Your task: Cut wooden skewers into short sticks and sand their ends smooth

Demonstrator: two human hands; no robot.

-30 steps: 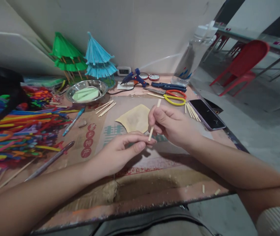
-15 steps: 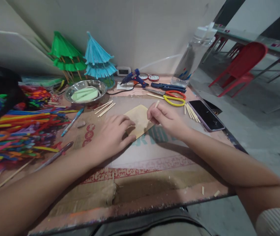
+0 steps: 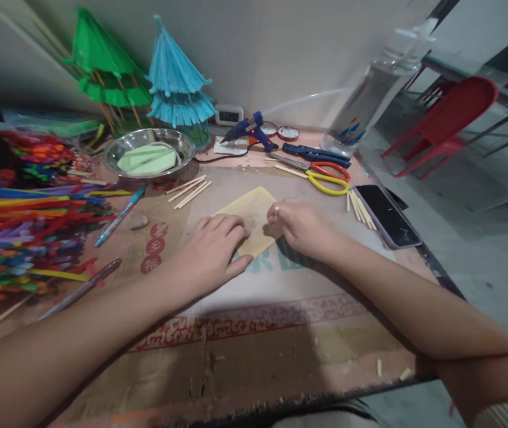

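Observation:
A sheet of pale yellow paper (image 3: pixel 258 205) lies on a whitish translucent mat (image 3: pixel 298 285) in front of me. My left hand (image 3: pixel 216 246) rests over the paper's left part, open, with its thumb apart from the fingers. At the paper's right edge, my right hand (image 3: pixel 301 229) is closed in a pinch. The pale end of a thin wooden stick (image 3: pixel 276 210) pokes out of its fingers; the rest of the stick is hidden by the hand.
Behind are a metal bowl (image 3: pixel 182 148), a blue glue gun (image 3: pixel 254 131), scissors (image 3: pixel 332 181) and a tilted-looking bottle (image 3: pixel 365 95). Several sticks (image 3: pixel 361 211) lie by a phone (image 3: pixel 388 214). Colourful pipe cleaners (image 3: pixel 26 238) spread at left, below green (image 3: pixel 102 47) and blue (image 3: pixel 176 65) paper-roofed models.
My right hand has turned, and less of the stick shows above its fingers. The left hand stays on the paper. The whole view has shifted slightly.

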